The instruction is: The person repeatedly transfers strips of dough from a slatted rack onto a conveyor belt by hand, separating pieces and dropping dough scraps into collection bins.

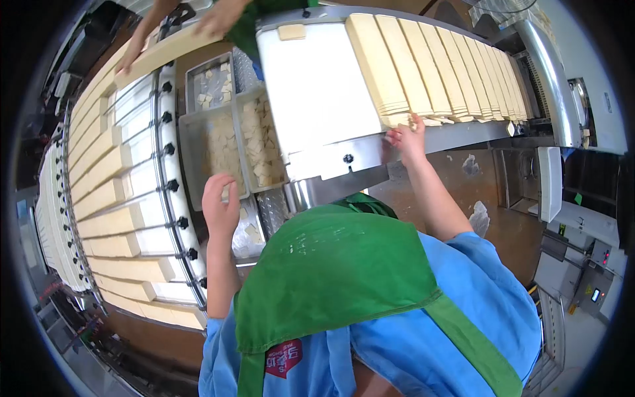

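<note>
My right hand is at the near end of a row of stacked pale dough sheets on the conveyor. Its fingers are curled in a pinch, with a small yellowish dough piece at the fingertips. My left hand hangs above the edge of the scrap bins, fingers bent loosely and thumb apart, holding nothing visible. Below and beyond it, the bins contain many small flat dough scraps. A single dough piece lies at the far edge of the white belt.
Across from me, another person's hands hold a long dough strip over the left conveyor. More dough stacks lie there, beside a rail with black knobs. A metal machine housing stands at the right end.
</note>
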Motion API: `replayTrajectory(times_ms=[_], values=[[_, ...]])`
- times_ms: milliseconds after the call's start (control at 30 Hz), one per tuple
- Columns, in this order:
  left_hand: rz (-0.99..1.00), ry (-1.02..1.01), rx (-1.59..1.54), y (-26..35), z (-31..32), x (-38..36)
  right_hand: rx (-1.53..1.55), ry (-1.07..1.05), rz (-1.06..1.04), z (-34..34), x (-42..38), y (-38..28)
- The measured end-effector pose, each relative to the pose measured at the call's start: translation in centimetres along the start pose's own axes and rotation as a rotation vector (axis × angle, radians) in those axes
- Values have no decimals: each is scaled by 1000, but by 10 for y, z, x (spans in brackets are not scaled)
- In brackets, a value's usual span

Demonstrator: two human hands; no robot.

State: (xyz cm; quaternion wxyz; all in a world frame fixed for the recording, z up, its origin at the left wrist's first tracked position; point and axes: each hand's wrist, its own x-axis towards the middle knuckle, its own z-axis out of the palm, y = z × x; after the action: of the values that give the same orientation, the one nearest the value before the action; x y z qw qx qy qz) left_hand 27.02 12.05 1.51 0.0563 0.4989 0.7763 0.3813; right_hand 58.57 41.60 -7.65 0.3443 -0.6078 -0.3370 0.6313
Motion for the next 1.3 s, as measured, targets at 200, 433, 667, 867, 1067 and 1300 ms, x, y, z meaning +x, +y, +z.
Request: replayTrajectory(times_ms=[200,433,667,867,1067,1300], values=[[87,-224,-49,51,94,93,-227,-153,99,12,15,-18],[221,-479,-23,71,202,204,-11,-234,129,14,27,-13],[447,-276,234,85,328,343,-323,-319,-67,2,32,5],[221,-220,445,101,386,369,-361,-376,36,4,30,-18],[-44,-259,620,83,330,353,-491,-492,-48,6,30,-29],[-569,-193,706,25,177,283,-1035,-701,-304,38,52,-65]])
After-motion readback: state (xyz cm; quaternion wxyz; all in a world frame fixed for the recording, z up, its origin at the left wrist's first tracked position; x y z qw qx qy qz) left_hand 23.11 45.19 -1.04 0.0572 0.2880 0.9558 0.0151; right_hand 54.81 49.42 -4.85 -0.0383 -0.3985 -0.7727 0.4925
